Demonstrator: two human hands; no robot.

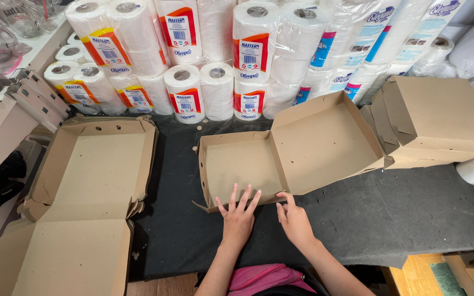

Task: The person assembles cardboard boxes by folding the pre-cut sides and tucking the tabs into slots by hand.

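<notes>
A brown cardboard box (303, 148) lies open on a black cloth (390, 214), its lid tilted back to the right. My left hand (238, 216) rests with spread fingers on the box's near front wall. My right hand (293, 219) is beside it, its fingers curled against the same front edge near the hinge. Neither hand lifts the box off the cloth.
A larger open cardboard box (102, 164) sits at the left, with flat cardboard (67, 257) below it. Closed folded boxes (434, 118) are stacked at the right. Wrapped packs of paper rolls (215, 60) line the back. A pink bag (264, 277) lies near my body.
</notes>
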